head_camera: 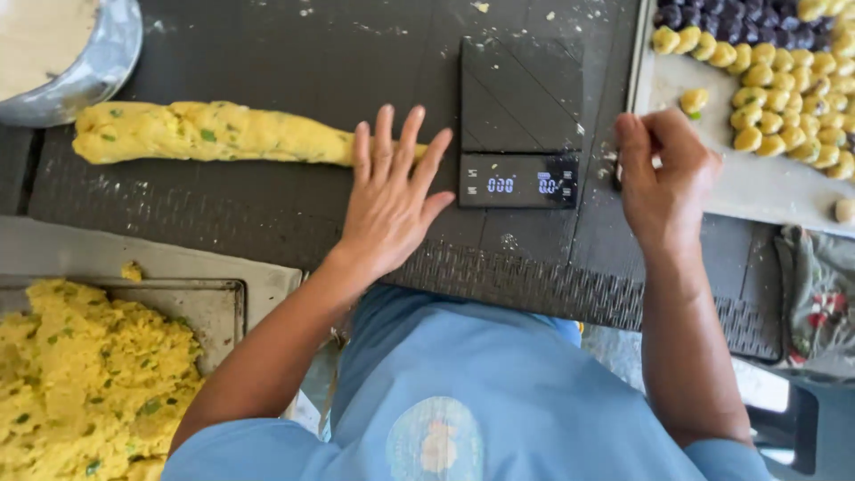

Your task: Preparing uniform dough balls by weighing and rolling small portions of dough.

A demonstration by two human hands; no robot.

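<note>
My left hand (389,191) lies flat with fingers spread on the right end of a long yellow dough roll (205,132) flecked with green, which stretches across a dark mat (267,214). To its right sits a black digital scale (519,125) with a lit display. My right hand (661,174) hovers right of the scale with fingers curled around something small that I cannot make out. Just beyond it stands a tray (748,183) holding several small yellow dough balls (784,107) and dark ones (739,18).
A metal tray (218,307) at the lower left holds a heap of crumbly yellow dough (85,383). A metal bowl (98,67) with pale contents sits at the top left. A patterned cloth (815,303) lies at the right edge.
</note>
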